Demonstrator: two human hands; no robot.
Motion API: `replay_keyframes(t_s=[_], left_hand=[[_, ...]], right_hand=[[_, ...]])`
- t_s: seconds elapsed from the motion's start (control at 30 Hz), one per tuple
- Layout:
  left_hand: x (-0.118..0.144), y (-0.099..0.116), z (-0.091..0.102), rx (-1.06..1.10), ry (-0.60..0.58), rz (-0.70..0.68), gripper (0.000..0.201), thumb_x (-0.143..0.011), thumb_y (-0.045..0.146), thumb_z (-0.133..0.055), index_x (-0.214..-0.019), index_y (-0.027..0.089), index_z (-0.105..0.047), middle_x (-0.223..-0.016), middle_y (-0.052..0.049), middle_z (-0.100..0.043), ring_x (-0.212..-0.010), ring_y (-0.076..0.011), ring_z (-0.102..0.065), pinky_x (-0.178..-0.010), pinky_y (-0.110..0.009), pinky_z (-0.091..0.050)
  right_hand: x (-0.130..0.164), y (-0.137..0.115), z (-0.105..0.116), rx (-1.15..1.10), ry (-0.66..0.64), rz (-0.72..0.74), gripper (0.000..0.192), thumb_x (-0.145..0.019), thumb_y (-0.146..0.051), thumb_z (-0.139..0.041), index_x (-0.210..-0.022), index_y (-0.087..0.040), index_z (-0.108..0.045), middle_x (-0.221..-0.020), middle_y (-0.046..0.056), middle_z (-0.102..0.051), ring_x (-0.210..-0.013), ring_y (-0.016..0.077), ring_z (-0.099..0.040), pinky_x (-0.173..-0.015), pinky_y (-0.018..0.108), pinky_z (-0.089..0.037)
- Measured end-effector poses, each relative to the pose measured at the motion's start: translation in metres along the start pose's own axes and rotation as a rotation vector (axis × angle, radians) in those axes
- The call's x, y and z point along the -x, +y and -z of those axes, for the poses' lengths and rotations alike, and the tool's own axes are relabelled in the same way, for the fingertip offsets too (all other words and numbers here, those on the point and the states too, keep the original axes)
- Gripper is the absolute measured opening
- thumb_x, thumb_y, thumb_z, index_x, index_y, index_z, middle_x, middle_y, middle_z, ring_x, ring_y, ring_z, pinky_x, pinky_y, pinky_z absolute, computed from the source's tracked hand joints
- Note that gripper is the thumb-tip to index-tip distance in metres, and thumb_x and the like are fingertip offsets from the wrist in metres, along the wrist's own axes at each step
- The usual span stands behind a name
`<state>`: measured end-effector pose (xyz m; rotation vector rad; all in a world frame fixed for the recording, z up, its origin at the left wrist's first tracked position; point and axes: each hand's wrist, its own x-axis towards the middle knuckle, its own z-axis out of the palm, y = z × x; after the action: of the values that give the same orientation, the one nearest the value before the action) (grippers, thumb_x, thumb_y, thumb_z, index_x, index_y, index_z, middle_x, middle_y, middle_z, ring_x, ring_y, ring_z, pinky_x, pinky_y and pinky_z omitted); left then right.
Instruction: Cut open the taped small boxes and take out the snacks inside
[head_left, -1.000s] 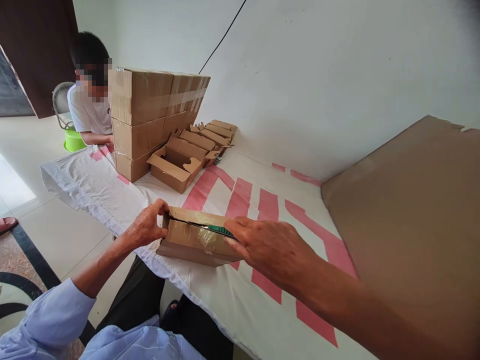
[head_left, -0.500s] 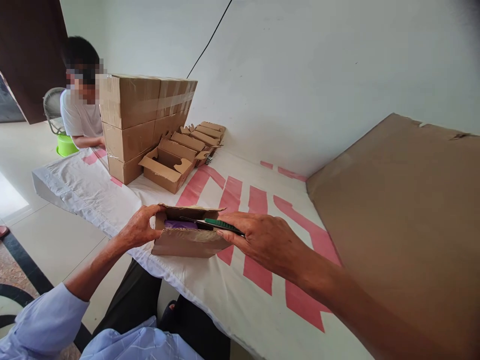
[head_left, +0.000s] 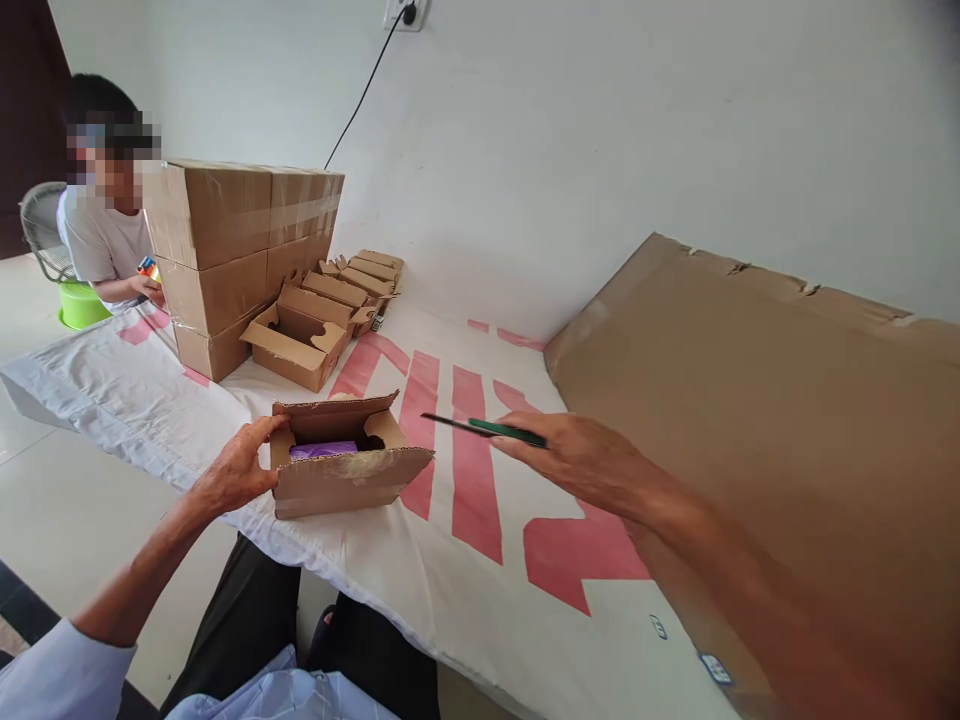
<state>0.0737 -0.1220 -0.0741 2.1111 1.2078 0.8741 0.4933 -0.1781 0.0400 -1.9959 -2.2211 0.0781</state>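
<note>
An open cardboard box sits near the front edge of the cloth-covered table, its long flaps standing up. Inside it lies something purple, only partly visible. My left hand grips the box's left end, thumb on the near side and fingers at the far side. To the right of the box, apart from it, my right hand is closed around a knife with a green handle. Its thin dark blade points left toward the box, above the cloth.
Stacked taped cartons stand at the back left, with several small open boxes beside them. Behind the stack a person in white holds something colourful. A large cardboard sheet or box takes up the right side. The cloth has red markings.
My right hand has drawn the knife out of the box and away to the right. My left hand still holds the box, whose flaps are spread wider. The view has turned right.
</note>
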Motion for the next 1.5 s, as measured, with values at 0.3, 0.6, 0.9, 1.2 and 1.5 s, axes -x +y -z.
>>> replay_keyframes(t_s=[0.3, 0.6, 0.9, 1.2, 1.5], left_hand=[[-0.007, 0.02, 0.003, -0.096, -0.021, -0.125, 0.083, -0.071, 0.009, -0.066, -0.151, 0.025, -0.051, -0.151, -0.012, -0.052, -0.141, -0.0321, -0.054, -0.121, -0.052, -0.049], [-0.021, 0.028, 0.013, -0.146, -0.11, -0.094, 0.078, -0.069, 0.016, -0.067, -0.146, 0.018, -0.056, -0.153, -0.017, -0.051, -0.142, -0.0362, -0.055, -0.122, -0.05, -0.048], [-0.027, 0.033, 0.015, -0.049, -0.156, 0.021, 0.062, -0.075, 0.026, -0.071, -0.137, 0.02, -0.061, -0.137, -0.014, -0.061, -0.122, -0.032, -0.064, -0.083, -0.041, -0.064], [-0.048, 0.052, -0.006, -0.372, -0.172, -0.004, 0.058, -0.069, 0.037, -0.088, -0.119, 0.021, -0.063, -0.126, -0.012, -0.063, -0.113, -0.0344, -0.067, -0.103, -0.05, -0.055], [-0.05, 0.086, -0.024, -0.7, -0.213, 0.174, 0.039, -0.078, 0.018, -0.069, -0.116, 0.019, -0.06, -0.127, -0.017, -0.062, -0.111, -0.0375, -0.07, -0.09, -0.046, -0.056]], right_hand=[[0.103, 0.07, -0.156, -0.293, 0.255, -0.43, 0.028, -0.088, -0.053, -0.047, -0.081, -0.029, -0.06, -0.076, 0.006, -0.07, -0.071, 0.0317, -0.07, -0.061, 0.042, -0.053], [0.085, 0.036, -0.158, -0.608, 0.373, -0.405, 0.051, -0.091, -0.061, -0.058, -0.123, -0.022, -0.065, -0.132, 0.019, -0.067, -0.12, 0.0353, -0.067, -0.098, 0.054, -0.057], [0.038, -0.078, -0.101, -0.754, 0.405, 0.18, 0.027, -0.097, -0.032, -0.062, -0.123, -0.026, -0.067, -0.121, 0.008, -0.073, -0.115, 0.025, -0.069, -0.101, 0.043, -0.057], [0.086, -0.101, -0.114, -0.495, 0.338, 0.378, 0.019, -0.103, -0.026, -0.057, -0.089, -0.024, -0.069, -0.094, 0.008, -0.076, -0.094, 0.0253, -0.072, -0.086, 0.042, -0.058], [0.051, -0.12, -0.122, -0.306, 0.394, -0.111, 0.012, -0.099, -0.034, -0.066, -0.1, -0.022, -0.066, -0.105, 0.01, -0.074, -0.101, 0.028, -0.069, -0.08, 0.037, -0.053]])
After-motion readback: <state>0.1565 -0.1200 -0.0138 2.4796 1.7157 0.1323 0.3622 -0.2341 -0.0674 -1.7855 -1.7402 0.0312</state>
